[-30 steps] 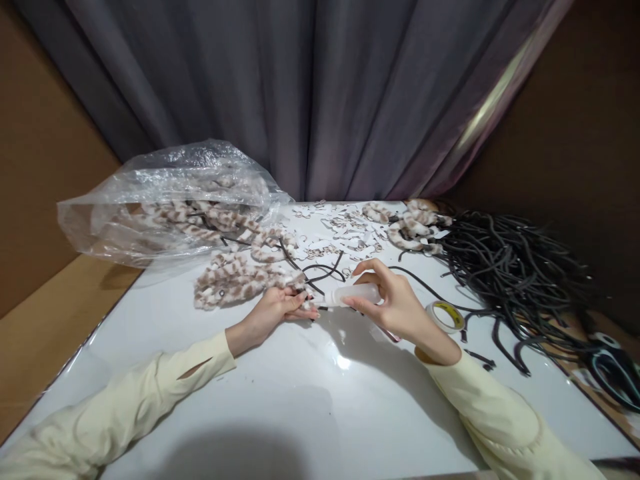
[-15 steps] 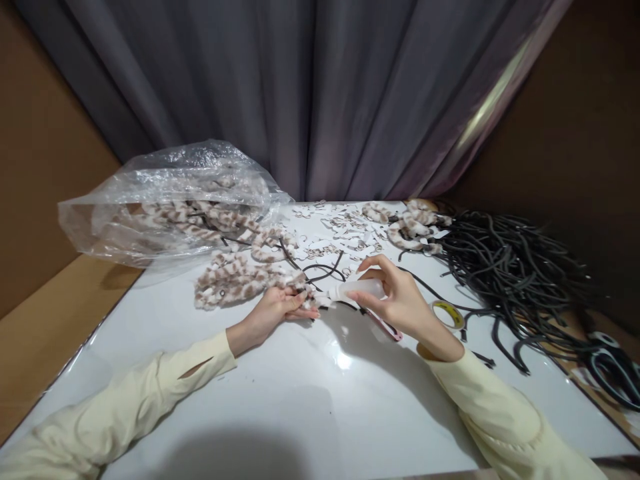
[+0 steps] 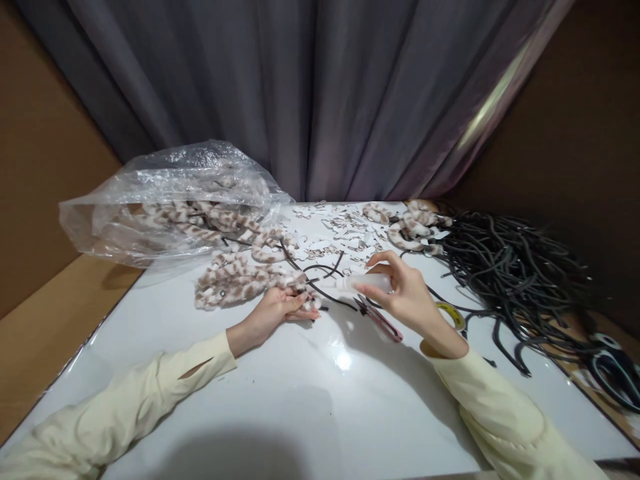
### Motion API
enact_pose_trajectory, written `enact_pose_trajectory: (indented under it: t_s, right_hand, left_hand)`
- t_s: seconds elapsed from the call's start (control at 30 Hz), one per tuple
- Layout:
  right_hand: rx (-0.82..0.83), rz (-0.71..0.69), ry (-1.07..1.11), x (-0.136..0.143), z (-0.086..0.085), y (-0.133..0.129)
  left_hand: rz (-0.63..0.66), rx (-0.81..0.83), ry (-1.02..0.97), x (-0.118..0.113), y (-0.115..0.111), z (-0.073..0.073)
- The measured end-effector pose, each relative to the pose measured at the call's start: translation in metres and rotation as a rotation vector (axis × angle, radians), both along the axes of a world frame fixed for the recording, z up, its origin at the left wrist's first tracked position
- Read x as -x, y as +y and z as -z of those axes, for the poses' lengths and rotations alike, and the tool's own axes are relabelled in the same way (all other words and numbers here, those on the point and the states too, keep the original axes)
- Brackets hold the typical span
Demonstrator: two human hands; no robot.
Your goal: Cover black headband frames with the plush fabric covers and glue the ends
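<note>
My left hand [image 3: 280, 308] is closed on the narrow end of a white-and-brown plush piece [image 3: 235, 287], whose wider part lies on the table to the left. My right hand [image 3: 403, 293] grips a small translucent squeeze bottle [image 3: 373, 283] lying sideways in the fingers, its nozzle pointing left toward the plush end. Between bottle and plush there is a gap. Thin black cords [image 3: 327, 293] cross the table around both hands. Below the bottle lies a pink utility knife [image 3: 384, 323].
A clear plastic bag [image 3: 165, 180] of plush pieces stands at the back left. Small metal bits and scraps [image 3: 340, 230] are scattered behind my hands. A heap of black cords [image 3: 510, 267] lies at right, by curled plush pieces [image 3: 415, 227]. A tape roll [image 3: 453, 315] sits behind my right wrist.
My right hand has drawn the bottle slightly right, away from the plush end, uncovering more of the cord and the knife. My left hand has stayed in place.
</note>
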State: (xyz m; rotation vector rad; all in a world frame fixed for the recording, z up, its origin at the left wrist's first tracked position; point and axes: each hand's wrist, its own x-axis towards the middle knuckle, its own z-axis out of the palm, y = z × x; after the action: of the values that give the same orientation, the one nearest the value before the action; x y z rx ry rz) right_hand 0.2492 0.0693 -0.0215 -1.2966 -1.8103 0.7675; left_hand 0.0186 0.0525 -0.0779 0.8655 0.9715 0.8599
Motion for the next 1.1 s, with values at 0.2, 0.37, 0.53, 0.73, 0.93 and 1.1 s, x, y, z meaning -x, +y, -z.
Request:
enact_pose_trajectory:
  t_s: [0.2, 0.37, 0.53, 0.73, 0.93, 1.1]
  right_hand:
    - [0.243, 0.069, 0.667, -0.045, -0.002, 0.034]
    - [0.34, 0.029, 0.73, -0.085, 0.0, 0.052]
    - [0.276, 0.13, 0.602, -0.107, 0.018, 0.065]
    - [0.241, 0.361, 0.436, -0.121, 0.045, 0.079]
    - [0.127, 0.409, 0.252, -0.13, 0.061, 0.088]
    - [0.058, 0.412, 0.167, -0.131, 0.07, 0.093]
  left_hand:
    - [0.016, -0.024, -0.027, 0.002, -0.001, 0.0]
    - [0.013, -0.032, -0.03, 0.001, -0.001, -0.001]
    - [0.005, -0.026, -0.023, 0.002, -0.003, -0.005]
    - [-0.02, 0.0, -0.034, 0.002, -0.006, -0.009]
    - [0.065, -0.083, -0.087, 0.007, -0.006, -0.013]
    - [0.183, -0.202, -0.119, 0.011, -0.008, -0.015]
